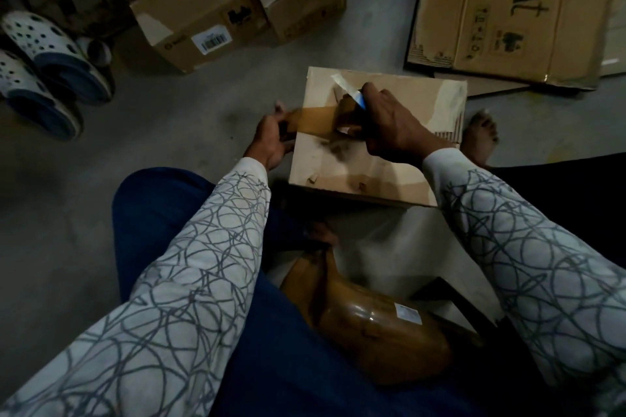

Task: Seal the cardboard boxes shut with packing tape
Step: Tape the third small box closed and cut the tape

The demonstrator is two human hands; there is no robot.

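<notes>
So, the person's sitting low with the cardboard box (389,162) on the floor (169,132) right in front of their knees, roughly 1 o'clock from the middle of the scene. A strip of brown tape (315,122) runs across the box's top toward its 9 o'clock edge. The left hand (271,140) pinches the loose end there, fingers curled on it. The right hand (389,125) is wrapped around the tape roll (350,112), fingers clamped tight, with something blue poking out that I can't make out. More boxes (210,10) at 11 o'clock, a flattened carton (508,10) at 1 o'clock, sandals (50,54) at 9 o'clock.
</notes>
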